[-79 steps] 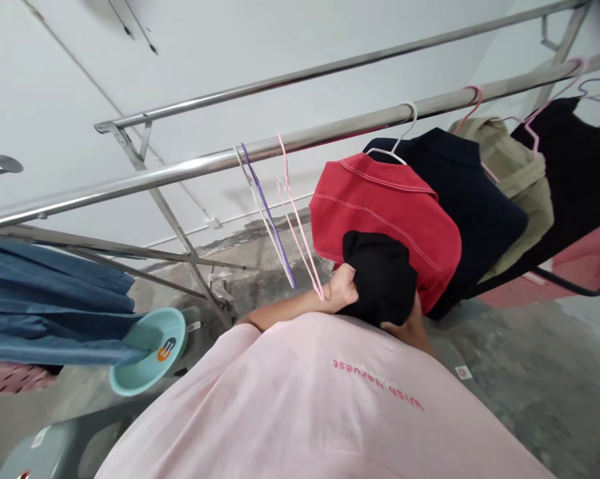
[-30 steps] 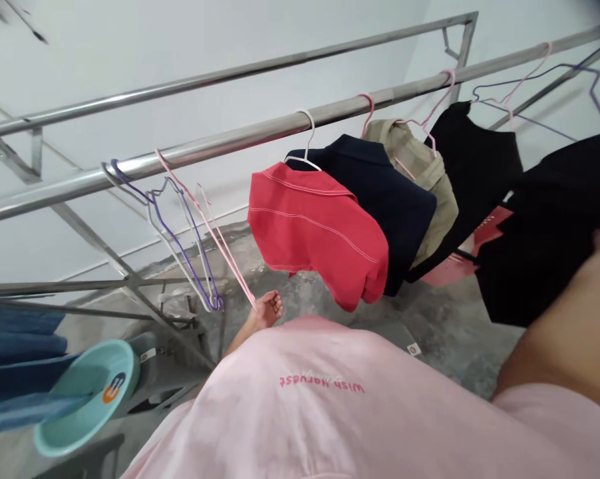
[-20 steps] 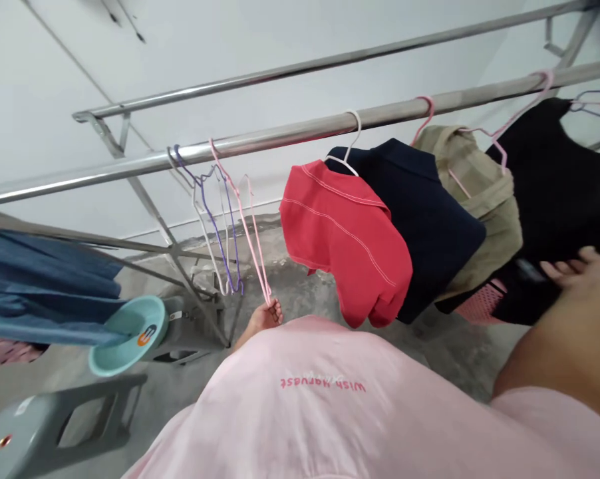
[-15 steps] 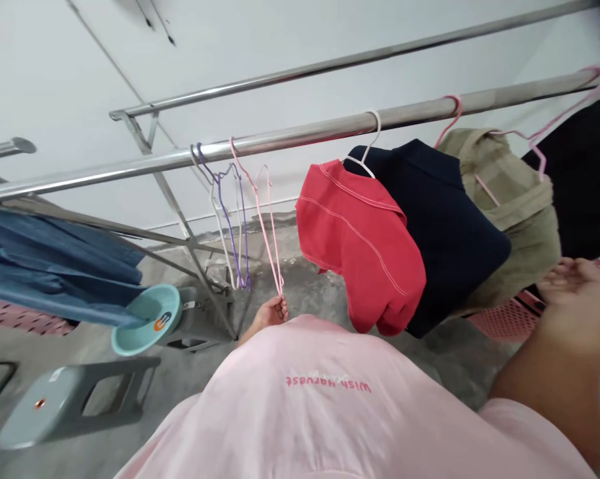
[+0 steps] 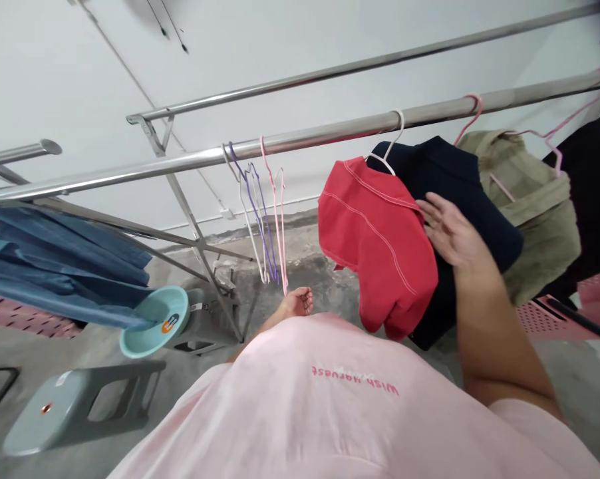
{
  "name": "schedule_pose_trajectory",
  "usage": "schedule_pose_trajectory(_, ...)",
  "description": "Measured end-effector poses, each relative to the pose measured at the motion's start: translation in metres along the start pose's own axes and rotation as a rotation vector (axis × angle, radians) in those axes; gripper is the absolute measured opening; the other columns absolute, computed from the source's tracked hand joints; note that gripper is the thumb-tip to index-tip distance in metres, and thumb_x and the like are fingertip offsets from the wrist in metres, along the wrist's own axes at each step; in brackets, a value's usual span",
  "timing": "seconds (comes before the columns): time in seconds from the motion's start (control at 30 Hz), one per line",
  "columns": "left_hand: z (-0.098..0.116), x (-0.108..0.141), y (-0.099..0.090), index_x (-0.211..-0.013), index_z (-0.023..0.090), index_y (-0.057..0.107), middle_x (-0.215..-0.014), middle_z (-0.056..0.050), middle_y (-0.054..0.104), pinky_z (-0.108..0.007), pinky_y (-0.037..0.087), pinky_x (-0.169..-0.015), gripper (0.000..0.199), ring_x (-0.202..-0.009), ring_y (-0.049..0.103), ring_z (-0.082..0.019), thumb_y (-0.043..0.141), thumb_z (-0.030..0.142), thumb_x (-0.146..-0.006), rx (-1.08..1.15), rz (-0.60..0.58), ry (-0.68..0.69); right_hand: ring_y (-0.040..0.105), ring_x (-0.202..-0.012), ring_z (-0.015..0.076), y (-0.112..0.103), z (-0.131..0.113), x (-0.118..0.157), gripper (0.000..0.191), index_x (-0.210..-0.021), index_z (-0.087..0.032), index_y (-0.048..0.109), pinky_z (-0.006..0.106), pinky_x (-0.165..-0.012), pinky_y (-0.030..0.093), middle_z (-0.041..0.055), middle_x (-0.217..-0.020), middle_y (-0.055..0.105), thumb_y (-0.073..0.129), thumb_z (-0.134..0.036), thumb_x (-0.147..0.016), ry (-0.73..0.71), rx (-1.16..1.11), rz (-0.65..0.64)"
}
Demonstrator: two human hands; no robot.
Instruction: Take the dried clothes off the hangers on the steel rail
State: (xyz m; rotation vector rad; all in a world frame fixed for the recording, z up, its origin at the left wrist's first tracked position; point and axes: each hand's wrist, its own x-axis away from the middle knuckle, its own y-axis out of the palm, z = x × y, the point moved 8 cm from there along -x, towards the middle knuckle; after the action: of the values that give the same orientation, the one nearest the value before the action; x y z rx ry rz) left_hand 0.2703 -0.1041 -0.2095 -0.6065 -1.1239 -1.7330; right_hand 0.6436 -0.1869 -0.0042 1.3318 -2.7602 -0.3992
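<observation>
My right hand (image 5: 447, 229) is open, fingers stretched out, over the navy garment (image 5: 452, 169). Its fingertips reach the edge of the red garment (image 5: 374, 233); whether they press on it I cannot tell. A white hanger (image 5: 390, 159) carries the red garment on the metal rail (image 5: 330, 133). Low in front of my pink shirt, my left hand (image 5: 299, 302) has its fingers curled in, and nothing shows in them. Just left of it hangs a bare pink hanger (image 5: 275, 219), beside a purple hanger (image 5: 261, 213) and a white hanger (image 5: 253, 226).
Further right hang an olive garment (image 5: 534, 206) and a black garment (image 5: 587, 186), with a pink basket (image 5: 539, 319) below. Blue cloth (image 5: 55, 266) hangs at left, dipping into a teal basin (image 5: 153, 339). A grey stool (image 5: 45, 412) stands on the floor.
My right hand has swung left from beside the olive garment to the red and navy ones. My left hand has come away from the pink hanger's lower end. The view has shifted slightly.
</observation>
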Motion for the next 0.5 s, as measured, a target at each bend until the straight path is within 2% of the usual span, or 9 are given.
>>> schedule_pose_trajectory(0.07,0.000,-0.001,-0.003,-0.082,0.013,0.058,-0.059,0.002,0.062,-0.023,0.048,-0.055,0.006,-0.047,0.061,-0.010,0.057,0.010,-0.087,0.024,-0.013,-0.014,0.069,-0.105,0.0128,0.017,0.024,-0.008,0.059,-0.146,-0.009,0.048,0.033,-0.082,0.050,0.0245,-0.140,0.057,0.047,-0.047,-0.100,0.107,0.029,-0.029)
schedule_pose_trajectory(0.13,0.001,-0.002,-0.008,-0.081,0.013,0.058,-0.058,0.002,0.062,-0.022,0.049,-0.054,0.008,-0.046,0.061,-0.010,0.057,0.010,-0.088,0.047,-0.020,-0.016,0.071,-0.096,0.0140,0.027,0.035,-0.004,0.064,-0.142,-0.004,0.050,0.033,-0.077,0.048,0.0254,-0.129,0.064,0.047,-0.051,-0.099,0.148,0.053,-0.052)
schedule_pose_trajectory(0.17,0.001,-0.002,-0.012,-0.081,0.013,0.058,-0.058,0.002,0.062,-0.022,0.049,-0.053,0.009,-0.045,0.060,-0.009,0.056,0.011,-0.089,0.058,-0.019,-0.016,0.071,-0.092,0.0151,0.029,0.037,0.002,0.068,-0.137,-0.002,0.054,0.033,-0.076,0.048,0.0249,-0.123,0.067,0.056,-0.054,-0.093,0.158,0.060,-0.059)
schedule_pose_trajectory(0.23,0.001,-0.004,-0.021,-0.080,0.013,0.058,-0.057,0.002,0.061,-0.023,0.049,-0.052,0.013,-0.044,0.059,-0.009,0.053,0.012,-0.091,0.075,-0.015,-0.018,0.071,-0.087,0.0171,0.028,0.034,0.015,0.081,-0.127,-0.002,0.061,0.034,-0.075,0.046,0.0236,-0.115,0.070,0.078,-0.059,-0.071,0.154,0.077,-0.069)
schedule_pose_trajectory(0.3,0.000,-0.006,-0.030,-0.078,0.012,0.058,-0.056,0.002,0.060,-0.023,0.049,-0.050,0.015,-0.043,0.059,-0.010,0.052,0.012,-0.092,0.086,-0.015,-0.024,0.071,-0.087,0.0191,0.021,0.026,0.029,0.092,-0.120,-0.006,0.065,0.034,-0.073,0.045,0.0226,-0.112,0.071,0.089,-0.060,-0.050,0.116,0.100,-0.072)
schedule_pose_trajectory(0.4,-0.001,-0.008,-0.039,-0.078,0.012,0.059,-0.056,0.002,0.060,-0.023,0.049,-0.051,0.015,-0.043,0.058,-0.009,0.053,0.012,-0.091,0.097,-0.032,-0.024,0.070,-0.085,0.0207,0.004,0.020,0.050,0.095,-0.115,-0.011,0.069,0.034,-0.069,0.043,0.0207,-0.107,0.072,0.092,-0.061,-0.037,0.096,0.137,-0.061)
schedule_pose_trajectory(0.5,0.000,-0.012,-0.040,-0.078,0.012,0.059,-0.057,0.002,0.060,-0.021,0.048,-0.051,0.015,-0.043,0.057,-0.008,0.052,0.011,-0.092,0.092,-0.059,-0.008,0.067,-0.079,0.0213,-0.008,0.029,0.071,0.098,-0.114,-0.015,0.070,0.035,-0.067,0.044,0.0180,-0.101,0.073,0.097,-0.052,-0.027,0.171,0.156,-0.040)
